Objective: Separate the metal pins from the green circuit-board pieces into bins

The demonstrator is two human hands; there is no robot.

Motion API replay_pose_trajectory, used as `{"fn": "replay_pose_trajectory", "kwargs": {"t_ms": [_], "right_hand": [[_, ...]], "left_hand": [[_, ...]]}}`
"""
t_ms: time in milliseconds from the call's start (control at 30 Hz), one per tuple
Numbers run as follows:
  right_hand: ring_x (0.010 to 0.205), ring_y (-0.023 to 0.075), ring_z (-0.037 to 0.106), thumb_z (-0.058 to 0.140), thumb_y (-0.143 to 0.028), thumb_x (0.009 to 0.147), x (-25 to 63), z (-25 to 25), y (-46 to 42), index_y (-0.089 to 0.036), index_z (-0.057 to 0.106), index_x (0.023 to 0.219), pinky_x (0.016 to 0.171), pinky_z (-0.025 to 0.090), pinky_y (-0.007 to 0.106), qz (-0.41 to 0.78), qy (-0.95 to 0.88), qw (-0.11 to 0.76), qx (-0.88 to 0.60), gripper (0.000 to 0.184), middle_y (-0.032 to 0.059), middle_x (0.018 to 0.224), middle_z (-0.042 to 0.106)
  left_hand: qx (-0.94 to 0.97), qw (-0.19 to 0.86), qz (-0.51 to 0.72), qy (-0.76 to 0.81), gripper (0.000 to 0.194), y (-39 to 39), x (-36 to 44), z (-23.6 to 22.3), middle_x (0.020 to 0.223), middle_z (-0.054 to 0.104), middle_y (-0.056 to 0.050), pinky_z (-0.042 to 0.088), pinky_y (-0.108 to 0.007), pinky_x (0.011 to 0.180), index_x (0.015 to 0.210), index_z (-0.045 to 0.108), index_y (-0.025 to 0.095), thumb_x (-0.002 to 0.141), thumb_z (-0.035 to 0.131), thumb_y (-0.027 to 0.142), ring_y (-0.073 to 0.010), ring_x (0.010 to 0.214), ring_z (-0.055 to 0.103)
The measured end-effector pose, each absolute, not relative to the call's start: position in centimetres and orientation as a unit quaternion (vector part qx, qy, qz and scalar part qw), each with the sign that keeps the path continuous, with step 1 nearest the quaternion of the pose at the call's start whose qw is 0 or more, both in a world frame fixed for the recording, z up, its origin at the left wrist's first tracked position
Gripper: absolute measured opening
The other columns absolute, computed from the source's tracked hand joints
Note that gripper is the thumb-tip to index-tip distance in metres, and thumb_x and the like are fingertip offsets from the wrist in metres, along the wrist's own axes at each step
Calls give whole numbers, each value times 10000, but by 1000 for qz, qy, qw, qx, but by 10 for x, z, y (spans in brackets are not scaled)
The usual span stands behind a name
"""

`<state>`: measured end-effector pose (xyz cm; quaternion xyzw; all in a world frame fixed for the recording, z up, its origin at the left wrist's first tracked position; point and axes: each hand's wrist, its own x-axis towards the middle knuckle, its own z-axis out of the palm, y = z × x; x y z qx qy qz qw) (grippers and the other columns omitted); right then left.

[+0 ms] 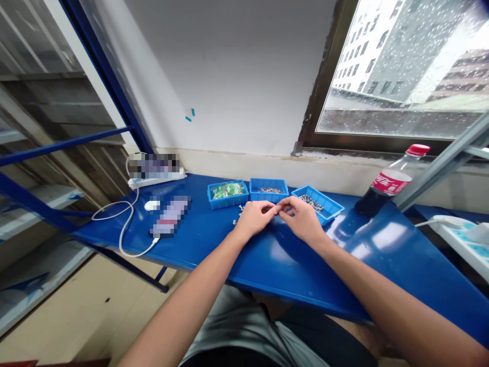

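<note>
My left hand [256,218] and my right hand [298,217] meet fingertip to fingertip above the blue table, just in front of the bins. Both are closed in a pinch; whatever they hold is too small to make out. Behind them stand three blue plastic bins. The left bin [226,204] holds green and white small parts [228,190]. Small metal pieces [270,190] lie in the middle bin [268,183]. Dark and silver screw-like parts [311,202] fill some of the right bin [332,209], which my right hand partly covers. A few loose pieces [235,221] lie beside my left hand.
A cola bottle [389,181] stands at the back right, near a metal post [439,160]. On the left lie a phone [170,216] with a white cable [121,237], a white round object [152,205] and a power strip [158,179]. Another power strip [468,244] is at far right.
</note>
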<state>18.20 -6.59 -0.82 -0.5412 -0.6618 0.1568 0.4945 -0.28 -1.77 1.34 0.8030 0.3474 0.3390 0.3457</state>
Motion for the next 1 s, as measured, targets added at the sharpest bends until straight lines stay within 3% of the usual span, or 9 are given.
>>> {"fn": "replay_pose_trajectory", "kwargs": {"t_ms": [200,367,433,633,1000], "right_hand": [[887,247,763,652,-274,906,182,-10,-65,-255,732,983,878,631,440,144,-675,499,-523,113,49,984,798],[827,246,766,723,-392,918,180,-9,-67,-239,726,978,820,641,426,174,-651,515,-530,164,58,924,790],[837,246,768,735,-397,907,180,-9,-66,-235,720,995,814,644,424,188,-641,522,-530,184,63,936,791],[941,261,791,753,-372,896,181,-5,-67,-236,671,1295,901,649,453,208,-618,548,-524,430,69,1008,816],[964,280,817,761,-394,904,179,-5,-73,-231,700,1254,959,660,465,220,-593,551,-544,391,60,1016,842]], "left_hand": [[793,348,360,348,200,-13,-2,9,947,839,-47,613,-303,841,1065,822,198,927,682,233,-221,872,800],[797,333,368,345,175,-11,-1,6,954,837,-41,624,-306,863,1003,812,189,868,716,136,-209,882,797],[792,339,377,340,177,-11,-1,5,967,834,-46,630,-306,859,1013,801,181,864,722,126,-205,887,796],[775,355,416,318,214,-10,0,5,1067,821,-77,633,-323,909,1115,768,171,913,702,142,-210,986,792],[720,408,461,319,252,-12,0,4,983,836,-62,652,-357,916,1134,744,190,885,774,174,-226,922,817]]}}
